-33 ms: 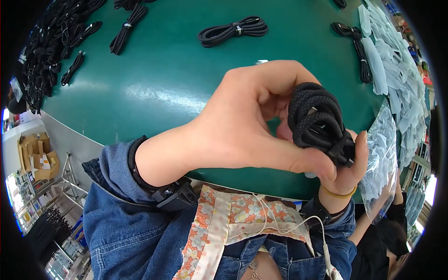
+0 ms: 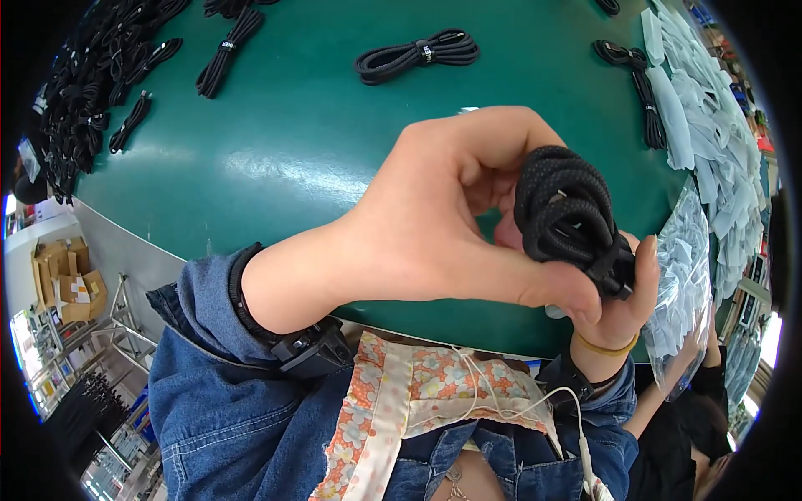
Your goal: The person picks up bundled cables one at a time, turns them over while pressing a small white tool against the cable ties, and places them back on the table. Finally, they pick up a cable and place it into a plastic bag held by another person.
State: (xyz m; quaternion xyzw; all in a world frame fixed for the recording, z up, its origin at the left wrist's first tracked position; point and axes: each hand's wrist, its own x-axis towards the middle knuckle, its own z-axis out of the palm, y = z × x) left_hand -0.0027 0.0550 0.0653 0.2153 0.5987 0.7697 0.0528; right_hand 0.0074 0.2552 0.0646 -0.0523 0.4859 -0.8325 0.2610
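Observation:
A coiled black braided cable [image 2: 566, 196] is held up in front of me, its loops facing upward and a black tie around its lower end. My left hand [image 2: 426, 221] reaches across from the left and grips this bundle between thumb and curled fingers. Behind and below it, my right hand [image 2: 628, 316] presses against the tied end with its thumb standing up. Most of the right hand's fingers are hidden by the cable and the left hand.
On the green table [image 2: 284, 125] lie another tied cable [image 2: 418, 55], a bundle [image 2: 227, 52] farther left, and a big cable heap [image 2: 92, 75]. At right are a cable [image 2: 647, 100], pale plastic sleeves [image 2: 706, 108] and a clear bag [image 2: 681, 292]. A person [image 2: 689, 434] is beside me.
The cable bundle has tilted and risen very slightly in my hands. Both hands keep their grip, and the things on the table have not moved.

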